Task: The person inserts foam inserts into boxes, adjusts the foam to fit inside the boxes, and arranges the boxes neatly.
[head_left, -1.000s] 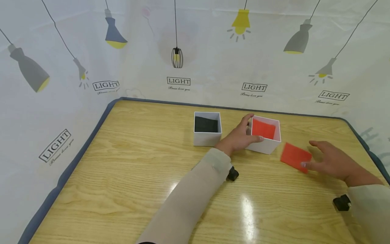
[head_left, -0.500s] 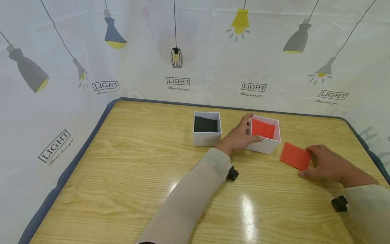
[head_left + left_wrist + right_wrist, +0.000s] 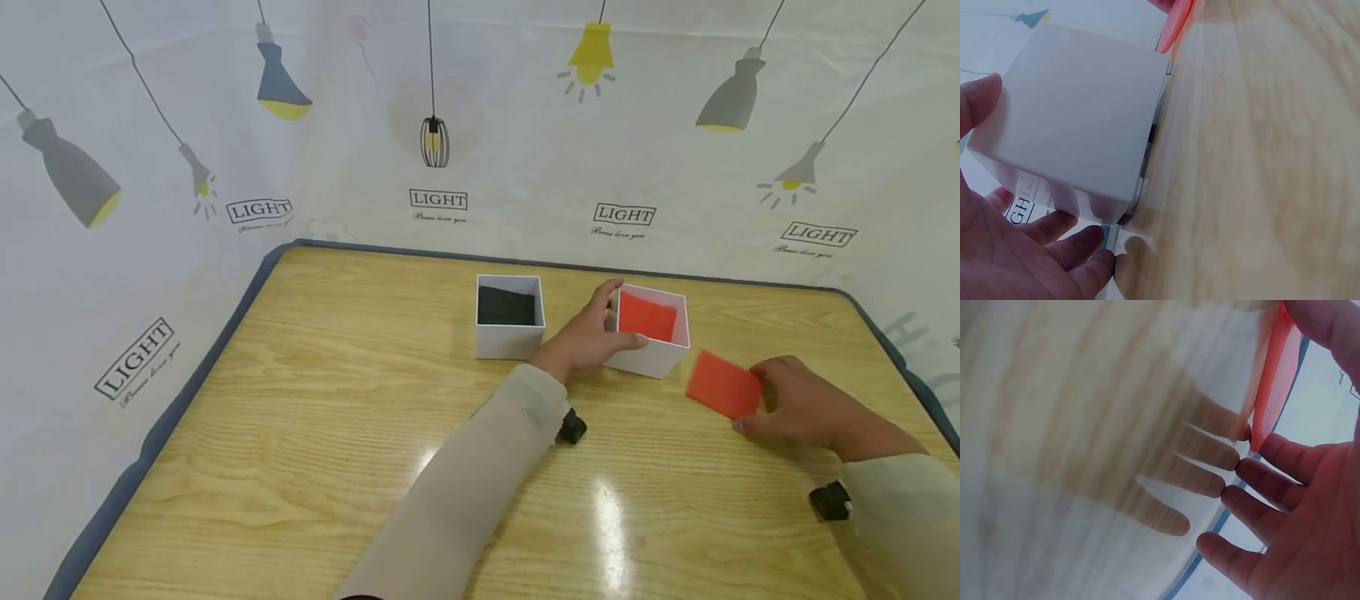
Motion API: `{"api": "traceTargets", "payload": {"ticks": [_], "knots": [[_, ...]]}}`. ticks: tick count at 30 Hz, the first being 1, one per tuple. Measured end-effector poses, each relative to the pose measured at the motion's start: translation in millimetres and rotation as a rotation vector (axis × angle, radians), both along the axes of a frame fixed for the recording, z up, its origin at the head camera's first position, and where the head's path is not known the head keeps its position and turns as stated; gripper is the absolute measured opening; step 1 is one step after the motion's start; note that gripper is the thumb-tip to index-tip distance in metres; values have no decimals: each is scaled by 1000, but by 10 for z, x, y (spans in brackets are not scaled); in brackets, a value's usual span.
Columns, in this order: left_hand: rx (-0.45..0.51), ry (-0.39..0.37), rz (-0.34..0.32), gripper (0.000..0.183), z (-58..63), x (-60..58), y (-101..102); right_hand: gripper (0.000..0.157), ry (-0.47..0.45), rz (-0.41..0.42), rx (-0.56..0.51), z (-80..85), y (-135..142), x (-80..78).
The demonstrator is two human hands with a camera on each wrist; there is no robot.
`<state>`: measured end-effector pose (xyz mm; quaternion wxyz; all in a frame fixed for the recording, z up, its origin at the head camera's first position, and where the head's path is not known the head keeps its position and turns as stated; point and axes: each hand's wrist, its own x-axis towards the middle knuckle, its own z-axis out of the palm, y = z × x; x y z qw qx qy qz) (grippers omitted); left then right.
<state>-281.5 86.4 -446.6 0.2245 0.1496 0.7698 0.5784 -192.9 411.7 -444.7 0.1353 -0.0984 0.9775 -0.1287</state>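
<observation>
My left hand [image 3: 588, 337] grips a white open-topped box [image 3: 643, 360], thumb along the near rim and fingers round its left side. A red foam sheet [image 3: 648, 317] lies inside that box. In the left wrist view the box [image 3: 1079, 112] fills much of the left half. To its right, my right hand [image 3: 802, 408] pinches a second red foam sheet [image 3: 720, 385] at its right end, between thumb and forefinger. The right wrist view shows this sheet [image 3: 1275, 375] edge-on, low over the glossy tabletop, with the other fingertips [image 3: 1213, 544] close to the surface.
Left of the gripped box stands another white box [image 3: 510, 343] with a black sheet [image 3: 506, 307] in it. The wooden table [image 3: 300, 400] has a dark blue edge strip [image 3: 420, 252]. Behind hangs a white backdrop [image 3: 517, 150] printed with lamps.
My right hand's thumb and forefinger have come together on the red foam sheet's right end, and hand and sheet have shifted slightly left. The left hand and both boxes have stayed put.
</observation>
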Motion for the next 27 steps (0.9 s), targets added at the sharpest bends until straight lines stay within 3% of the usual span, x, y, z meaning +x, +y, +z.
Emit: {"api": "traceTargets", "payload": {"ticks": [7, 14, 19, 27], "knots": [[3, 12, -5, 95, -8, -8, -4, 88, 25, 4, 31, 0, -19, -4], [6, 13, -7, 95, -22, -13, -1, 73, 66, 16, 25, 48, -47, -45], [6, 7, -7, 95, -31, -19, 3, 84, 41, -5, 40, 96, -61, -21], [17, 13, -8, 95, -39, -22, -1, 92, 72, -12, 90, 149, -60, 3]]}}
